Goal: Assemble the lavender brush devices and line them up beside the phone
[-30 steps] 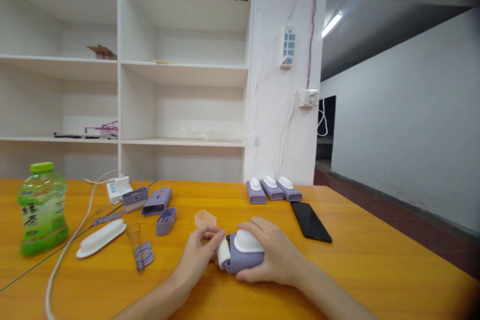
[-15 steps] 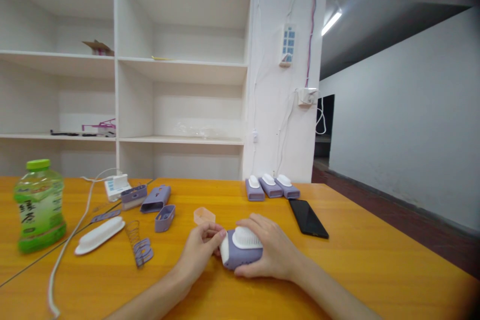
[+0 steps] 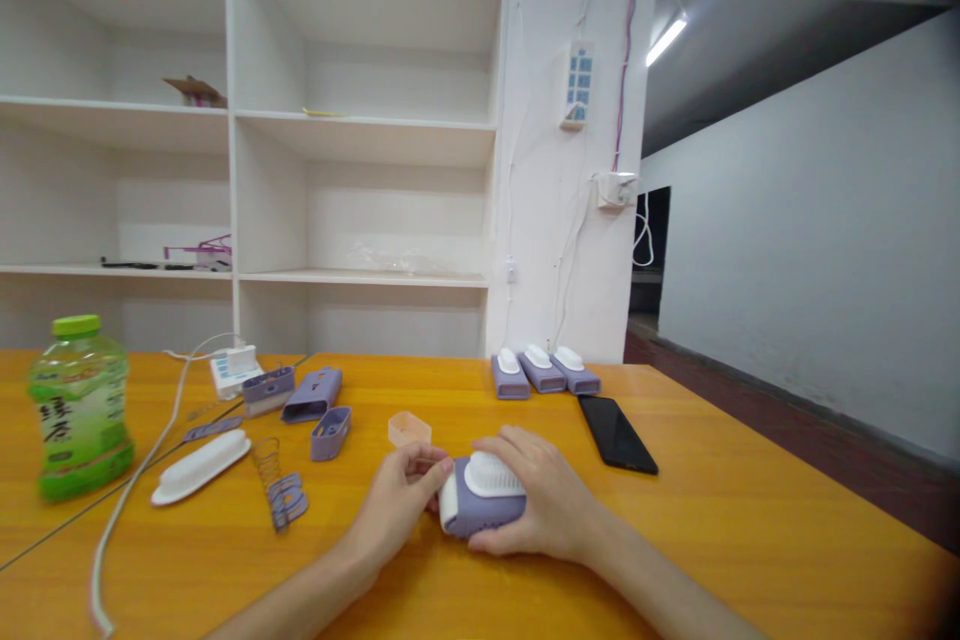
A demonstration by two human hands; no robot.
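Observation:
A purple device with a white ribbed top (image 3: pixel 484 496) lies on the orange table (image 3: pixel 720 530) in front of me. My right hand (image 3: pixel 544 505) is wrapped round its right side and grips it. My left hand (image 3: pixel 401 495) presses its pinched fingertips against the white end cap at the device's left end. Whether those fingers hold a small part is hidden. A small translucent peach cup (image 3: pixel 409 429) stands just behind my left hand.
Loose purple parts (image 3: pixel 311 398), a white ribbed cover (image 3: pixel 200 452), a wire spring piece (image 3: pixel 276 485) and a white cable (image 3: pixel 142 475) lie at left. A green bottle (image 3: pixel 79 407) stands far left. Three finished purple units (image 3: pixel 544 370) and a black phone (image 3: pixel 617 433) sit behind. White shelves rise beyond.
The white end cap stood out further from the purple device a second ago; now it sits closer in. Both hands stay in place.

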